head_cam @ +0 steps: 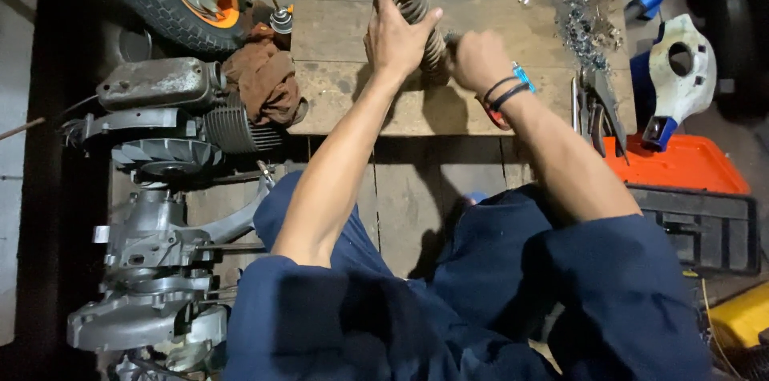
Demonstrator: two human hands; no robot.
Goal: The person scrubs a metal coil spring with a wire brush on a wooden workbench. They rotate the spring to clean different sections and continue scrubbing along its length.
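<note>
Left hand (394, 38) fingers clasp coil spring (420, 24), axis running away; right hand (477, 59) fisted beside it

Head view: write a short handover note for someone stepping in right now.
Left hand: gripping the top of the coil spring, which stands on the wooden board.
Right hand: closed at the spring's lower end; what it holds is hidden.
Nearby: pliers at the board's right edge, metal shavings, brown rag, engine on the left.
Done or left: cannot be told from this view.
</note>
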